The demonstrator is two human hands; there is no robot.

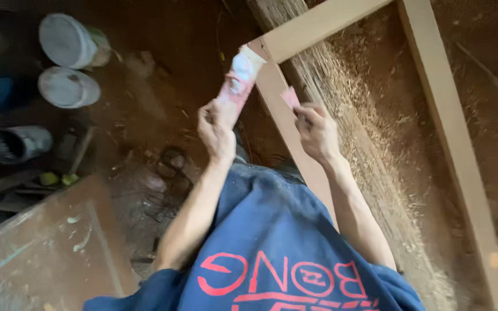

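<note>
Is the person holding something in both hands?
Yes, the left hand holds a pink and white tube, and the right hand pinches a small pink scrap.

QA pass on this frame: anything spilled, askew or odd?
Sawdust is spread thickly over the floor inside the wooden frame. Two white buckets lie tipped on their sides at top left. The left hand grips a pink-white tube; the right hand pinches a pink scrap.

You are standing in a rough woodworking shop, where a pale wooden frame is lying over a dirt floor strewn with sawdust, while paint-stained buckets and scrap boards are sitting along its left side.
</note>
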